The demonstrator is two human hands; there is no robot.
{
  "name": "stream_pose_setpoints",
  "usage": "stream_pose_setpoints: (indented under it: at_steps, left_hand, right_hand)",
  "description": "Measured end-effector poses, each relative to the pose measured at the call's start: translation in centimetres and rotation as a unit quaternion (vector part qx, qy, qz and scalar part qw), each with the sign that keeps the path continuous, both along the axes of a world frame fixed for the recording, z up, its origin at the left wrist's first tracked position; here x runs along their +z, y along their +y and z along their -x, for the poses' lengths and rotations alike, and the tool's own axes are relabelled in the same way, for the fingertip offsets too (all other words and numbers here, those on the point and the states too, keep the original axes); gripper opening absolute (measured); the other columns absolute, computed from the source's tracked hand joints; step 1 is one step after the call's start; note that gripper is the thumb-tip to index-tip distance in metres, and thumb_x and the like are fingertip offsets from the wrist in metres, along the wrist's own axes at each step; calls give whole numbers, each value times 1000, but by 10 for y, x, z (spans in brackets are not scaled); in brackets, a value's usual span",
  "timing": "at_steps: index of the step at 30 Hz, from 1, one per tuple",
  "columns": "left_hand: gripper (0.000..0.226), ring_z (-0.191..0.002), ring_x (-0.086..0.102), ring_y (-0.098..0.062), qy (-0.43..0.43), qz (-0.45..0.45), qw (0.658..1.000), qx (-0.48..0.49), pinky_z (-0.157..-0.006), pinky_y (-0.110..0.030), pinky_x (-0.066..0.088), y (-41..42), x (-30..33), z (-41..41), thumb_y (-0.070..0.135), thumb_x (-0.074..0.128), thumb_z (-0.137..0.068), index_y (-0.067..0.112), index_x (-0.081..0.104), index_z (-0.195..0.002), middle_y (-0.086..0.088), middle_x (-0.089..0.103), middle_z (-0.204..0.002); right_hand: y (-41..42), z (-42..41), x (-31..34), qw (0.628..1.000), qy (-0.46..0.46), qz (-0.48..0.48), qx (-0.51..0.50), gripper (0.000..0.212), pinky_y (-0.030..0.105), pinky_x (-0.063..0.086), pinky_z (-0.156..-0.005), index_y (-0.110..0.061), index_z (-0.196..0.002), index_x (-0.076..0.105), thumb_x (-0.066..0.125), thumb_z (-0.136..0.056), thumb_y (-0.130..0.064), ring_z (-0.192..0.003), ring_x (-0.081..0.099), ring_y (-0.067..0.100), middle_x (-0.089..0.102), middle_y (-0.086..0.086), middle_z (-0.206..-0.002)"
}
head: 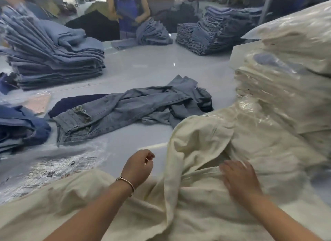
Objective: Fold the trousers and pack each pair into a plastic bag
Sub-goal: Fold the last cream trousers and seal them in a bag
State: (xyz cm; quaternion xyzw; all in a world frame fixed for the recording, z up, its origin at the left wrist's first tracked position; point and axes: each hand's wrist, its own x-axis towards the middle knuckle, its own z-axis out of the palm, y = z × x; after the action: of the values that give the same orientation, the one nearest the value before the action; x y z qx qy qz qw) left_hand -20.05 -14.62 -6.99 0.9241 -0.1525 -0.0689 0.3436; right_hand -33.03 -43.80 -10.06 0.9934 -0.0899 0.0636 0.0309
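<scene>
Two hands working the cream trousers (197, 142) — right hand (240, 178) pressing flat, fingers straight; left hand (138, 167) hovering, loosely curled, empty — should be smoothing creases before folding.

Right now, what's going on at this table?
A person is working on cream trousers spread unfolded on the table. The right hand lies flat on the fabric; the left hand hovers loosely curled, holding nothing. Bagged cream pairs are stacked at right, loose grey jeans lie ahead.
</scene>
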Motion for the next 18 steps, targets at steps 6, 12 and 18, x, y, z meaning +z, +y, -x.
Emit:
stream_pose_setpoints:
  at_steps: [6, 12, 18]
  left_hand:
    - [30, -77, 53, -23, 191, 45, 973, 119, -62, -30, 36, -100, -12, -33, 39, 59, -92, 11, 53, -82, -2, 55, -81]
    - [22, -58, 64, -26, 413, 281, 839, 217, -55, -28, 52, -144, 17, -55, 22, 71, -81, 1, 69, -90, -14, 68, -73]
    - [27, -68, 67, -25, 355, 396, 829, 175, -64, -32, 56, -134, 90, -78, 24, 53, -95, 2, 64, -107, -15, 71, -82]
  right_hand:
    - [-35, -17, -8, 988, 67, -104, 96, 14, 33, 43, -79, -22, -91, 66, 68, -78, -27, -90, 63, 25, 65, 2, -92]
    - [-50, -52, 22, 961, -127, -43, 243, 20, 24, 29, -37, -22, -63, 65, 84, -58, -24, -43, 51, 21, 52, -2, -56]
    - [-35, -132, 50, 955, -48, -4, 291, 15, 28, 45, -79, -29, -90, 72, 74, -76, -32, -85, 63, 19, 66, -2, -84]
